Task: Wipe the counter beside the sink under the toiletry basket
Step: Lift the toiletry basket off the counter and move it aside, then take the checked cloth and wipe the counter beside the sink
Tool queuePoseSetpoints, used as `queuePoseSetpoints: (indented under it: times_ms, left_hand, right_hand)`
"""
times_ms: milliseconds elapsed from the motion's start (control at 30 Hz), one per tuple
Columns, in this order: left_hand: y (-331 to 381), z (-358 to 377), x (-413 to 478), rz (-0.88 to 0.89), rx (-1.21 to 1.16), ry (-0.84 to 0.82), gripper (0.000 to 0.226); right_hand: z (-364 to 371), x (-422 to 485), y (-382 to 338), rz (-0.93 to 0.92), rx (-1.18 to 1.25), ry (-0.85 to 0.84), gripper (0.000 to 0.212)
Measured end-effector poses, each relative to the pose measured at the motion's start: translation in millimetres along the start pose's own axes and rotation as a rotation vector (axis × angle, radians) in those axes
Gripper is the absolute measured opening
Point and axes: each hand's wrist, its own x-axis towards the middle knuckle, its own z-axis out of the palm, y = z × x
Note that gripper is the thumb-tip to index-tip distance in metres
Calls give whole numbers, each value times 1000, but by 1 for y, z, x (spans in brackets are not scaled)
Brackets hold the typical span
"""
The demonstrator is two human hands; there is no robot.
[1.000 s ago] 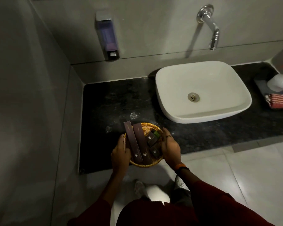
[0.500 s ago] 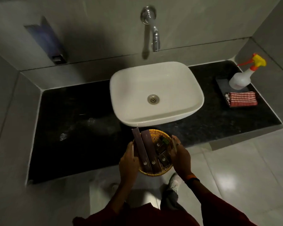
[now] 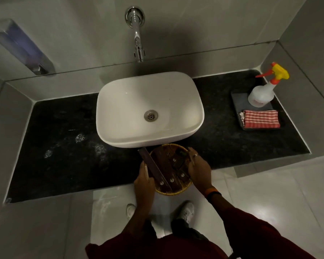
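The sink (image 3: 150, 109) sits mid-bench (image 3: 64, 146), tap (image 3: 137, 34) behind it. The basket (image 3: 173, 189) is just before the sink. Far right — a tray (image 3: 238, 101) bearing a bottle (image 3: 260, 94) and, before it, a cloth (image 3: 261, 118).

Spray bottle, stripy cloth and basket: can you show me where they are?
spray bottle (image 3: 260, 95): head view, on its white body.
striped cloth (image 3: 261, 119): head view, middle of the folded red-and-white fabric.
toiletry basket (image 3: 173, 191): head view, on its woven near rim.

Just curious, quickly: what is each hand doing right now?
Left hand: closed on the left rim of the wicker toiletry basket.
Right hand: closed on the basket's right rim.
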Motion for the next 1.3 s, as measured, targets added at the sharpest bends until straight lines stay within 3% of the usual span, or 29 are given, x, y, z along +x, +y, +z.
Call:
queuePoseSetpoints:
  times_ms: [300,400,500,600,800,1000,1233,1300]
  left_hand:
    - [-3,6,2,30,14,0,54]
    - [-1,9,1,-27,81,92,61]
    - [4,8,-4,195,277,282,62]
    - [15,14,-5,470,376,311,61]
    - [70,57,12,754,477,128,62]
    - [162,142,34,1027,379,-107,54]
    - [260,254,65,886,351,-398,46]
    - [280,286,76,804,372,-468,52]
  right_hand:
    - [1,6,10,43,14,-61,51]
    - [3,6,12,60,21,-7,51]
    - [2,3,14,39,-31,62,58]
    - [-4,4,18,-88,-166,128,59]
    - [-40,27,39,-145,-195,216,62]
    - [-111,84,86,31,-239,268,64]
    - [-179,149,168,301,-157,255,62]
    - [-193,166,192,351,-194,232,66]
